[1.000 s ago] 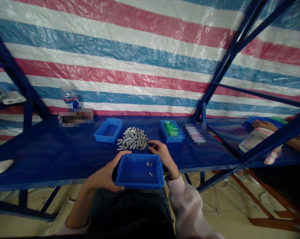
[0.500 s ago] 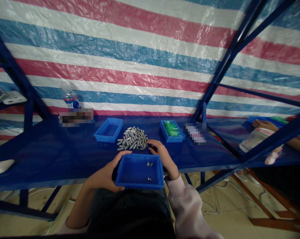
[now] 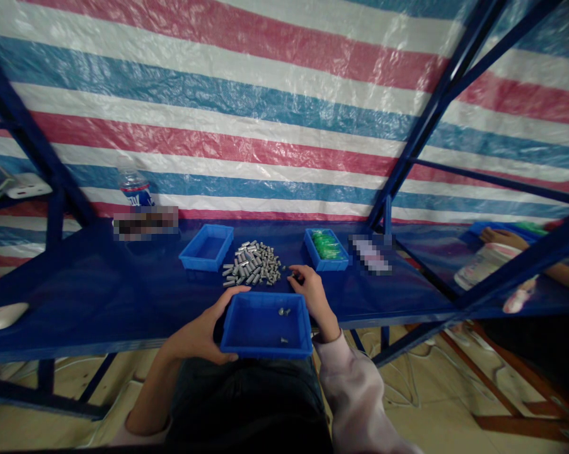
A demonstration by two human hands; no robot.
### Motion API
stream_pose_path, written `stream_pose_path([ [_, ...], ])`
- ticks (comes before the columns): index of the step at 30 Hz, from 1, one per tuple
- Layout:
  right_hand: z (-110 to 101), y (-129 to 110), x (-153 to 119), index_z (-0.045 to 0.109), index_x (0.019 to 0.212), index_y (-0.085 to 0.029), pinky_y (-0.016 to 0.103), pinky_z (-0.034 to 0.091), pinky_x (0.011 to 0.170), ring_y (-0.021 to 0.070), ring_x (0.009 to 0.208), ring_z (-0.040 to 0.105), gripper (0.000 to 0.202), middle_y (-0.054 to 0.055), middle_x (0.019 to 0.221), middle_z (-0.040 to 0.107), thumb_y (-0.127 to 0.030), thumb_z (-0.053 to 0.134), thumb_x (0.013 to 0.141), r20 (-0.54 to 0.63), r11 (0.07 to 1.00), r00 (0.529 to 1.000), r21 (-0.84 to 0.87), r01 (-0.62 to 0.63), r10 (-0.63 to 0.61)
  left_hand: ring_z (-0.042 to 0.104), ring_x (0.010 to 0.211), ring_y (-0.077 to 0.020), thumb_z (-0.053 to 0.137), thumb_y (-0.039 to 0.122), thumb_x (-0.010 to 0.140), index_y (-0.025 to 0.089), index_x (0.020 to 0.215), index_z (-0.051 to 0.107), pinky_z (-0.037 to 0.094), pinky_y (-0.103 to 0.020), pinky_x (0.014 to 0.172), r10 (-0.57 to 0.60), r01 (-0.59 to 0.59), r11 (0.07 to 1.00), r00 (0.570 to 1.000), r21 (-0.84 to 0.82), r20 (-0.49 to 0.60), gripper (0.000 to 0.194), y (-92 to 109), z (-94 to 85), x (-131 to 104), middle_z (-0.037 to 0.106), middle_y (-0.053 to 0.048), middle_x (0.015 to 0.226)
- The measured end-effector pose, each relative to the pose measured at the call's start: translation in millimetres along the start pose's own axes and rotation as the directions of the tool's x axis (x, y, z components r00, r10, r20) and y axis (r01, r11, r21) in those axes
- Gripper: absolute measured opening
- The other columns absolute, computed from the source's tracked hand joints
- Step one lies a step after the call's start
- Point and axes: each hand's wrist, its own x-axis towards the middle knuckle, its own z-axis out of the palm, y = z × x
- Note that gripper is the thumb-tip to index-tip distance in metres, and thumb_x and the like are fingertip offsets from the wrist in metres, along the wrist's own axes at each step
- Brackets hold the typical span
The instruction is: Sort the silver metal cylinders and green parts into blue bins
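Observation:
My left hand (image 3: 207,329) grips the left side of a blue plastic tray (image 3: 265,353), thumb on the rim and fingers beneath. A few small metal screws (image 3: 283,311) lie inside the tray, toward its right. Beyond it, a heap of metal cylinders and screws (image 3: 251,263) rests on the blue table (image 3: 137,284). Just right of the heap, my right hand (image 3: 311,291) hovers low or touches the tabletop. Its fingers are bent, with a gap between thumb and forefinger; a dark speck there is too small to name. One loose screw (image 3: 283,268) lies near its fingertips.
Behind the heap stand an empty blue tray (image 3: 184,260) at left and a blue tray of green packets (image 3: 334,265) at right. A bottle (image 3: 135,186) stands at the back left. A white object (image 3: 3,317) lies far left. Another person's hand (image 3: 504,238) shows at right.
My right hand has drawn slightly right, away from the heap's edge. A loose screw now shows between heap and fingertips. My left hand and the held tray are nearly still.

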Motion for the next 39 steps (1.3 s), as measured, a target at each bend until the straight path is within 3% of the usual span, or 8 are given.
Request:
stream_pose_path([
  [3, -2, -3, 0, 0.069, 0.102, -0.020, 0.035, 0.049, 0.072, 0.0198, 0.073, 0.060, 0.026, 0.006, 0.087, 0.069, -0.021, 0.062, 0.077, -0.058, 0.995, 0.996, 0.076, -0.060, 0.065, 0.035, 0.132, -0.0318, 0.076, 0.034, 0.061, 0.030, 0.143, 0.011, 0.033, -0.042, 0.109, 0.008, -0.008, 1.000, 1.000, -0.009, -0.001, 0.105, 0, 0.3, 0, 0.026, -0.008, 0.148],
  [7, -11, -12, 1, 0.069, 0.099, -0.019, 0.032, 0.049, 0.068, 0.0173, 0.070, 0.060, 0.026, 0.005, 0.089, 0.071, -0.033, 0.066, 0.078, -0.088, 0.923, 0.986, 0.373, -0.100, 0.142, 0.035, 0.132, -0.0315, 0.076, 0.032, 0.062, 0.030, 0.143, 0.010, 0.032, -0.042, 0.110, -0.003, 0.003, 1.000, 1.000, 0.001, -0.012, 0.105, 0, 1.2, 1, 0.027, -0.008, 0.148],
  [13, -29, -25, -3, 0.068, 0.101, -0.022, 0.031, 0.051, 0.077, 0.0173, 0.080, 0.066, 0.032, 0.002, 0.084, 0.072, -0.034, 0.075, 0.073, 0.163, 0.708, 0.984, 0.687, -0.162, 0.066, 0.032, 0.134, -0.0327, 0.076, 0.032, 0.063, 0.028, 0.143, 0.011, 0.029, -0.046, 0.112, -0.016, 0.018, 0.999, 0.998, 0.051, -0.053, 0.103, 3, 4.9, 4, 0.028, -0.010, 0.148],
  [16, -33, -30, -6, 0.069, 0.101, -0.022, 0.031, 0.052, 0.075, 0.0169, 0.077, 0.067, 0.032, 0.001, 0.082, 0.072, -0.034, 0.076, 0.073, 0.272, 0.720, 0.962, 0.669, -0.182, -0.011, 0.033, 0.134, -0.0327, 0.076, 0.033, 0.064, 0.028, 0.144, 0.011, 0.029, -0.048, 0.111, -0.027, 0.033, 0.997, 0.997, 0.068, -0.078, 0.103, 4, 7.9, 6, 0.027, -0.011, 0.149],
  [23, -38, -31, -14, 0.069, 0.106, -0.021, 0.040, 0.051, 0.089, 0.0236, 0.096, 0.066, 0.037, 0.006, 0.102, 0.073, -0.039, 0.074, 0.074, 0.335, 0.763, 0.941, 0.620, -0.183, -0.046, 0.035, 0.134, -0.0337, 0.077, 0.035, 0.064, 0.027, 0.144, 0.011, 0.031, -0.048, 0.110, -0.029, 0.039, 0.996, 0.992, 0.081, -0.121, 0.104, 3, 11.4, 7, 0.027, -0.012, 0.149],
  [29, -61, -19, -39, 0.042, 0.141, -0.028, 0.043, 0.034, 0.110, 0.0291, 0.131, 0.044, 0.093, 0.006, 0.143, 0.047, -0.043, 0.084, 0.059, 0.509, 0.774, 0.848, 0.594, -0.219, -0.150, 0.037, 0.132, -0.0325, 0.077, 0.033, 0.064, 0.028, 0.144, 0.014, 0.033, -0.046, 0.109, -0.025, 0.038, 0.997, 0.986, 0.070, -0.167, 0.102, 5, 13.8, 9, 0.030, -0.011, 0.147],
  [33, -65, -14, -47, 0.021, 0.149, -0.031, 0.043, 0.029, 0.113, 0.0274, 0.136, 0.037, 0.114, 0.007, 0.152, 0.033, -0.033, 0.087, 0.057, 0.502, 0.847, 0.860, 0.494, -0.195, -0.095, 0.037, 0.132, -0.0331, 0.078, 0.034, 0.065, 0.027, 0.145, 0.013, 0.034, -0.048, 0.108, -0.044, 0.058, 0.997, 0.978, 0.060, -0.205, 0.103, 6, 18.9, 13, 0.031, -0.013, 0.148],
  [39, -73, -3, -45, 0.022, 0.149, -0.029, 0.043, 0.028, 0.113, 0.0268, 0.138, 0.035, 0.113, 0.009, 0.152, 0.032, -0.030, 0.087, 0.057, 0.465, 0.849, 0.884, 0.486, -0.210, -0.047, 0.038, 0.133, -0.0331, 0.081, 0.046, 0.062, 0.025, 0.147, 0.009, 0.033, -0.051, 0.109, -0.051, 0.055, 0.998, 0.972, 0.012, -0.231, 0.113, 0, 20.6, 14, 0.036, -0.016, 0.146],
])
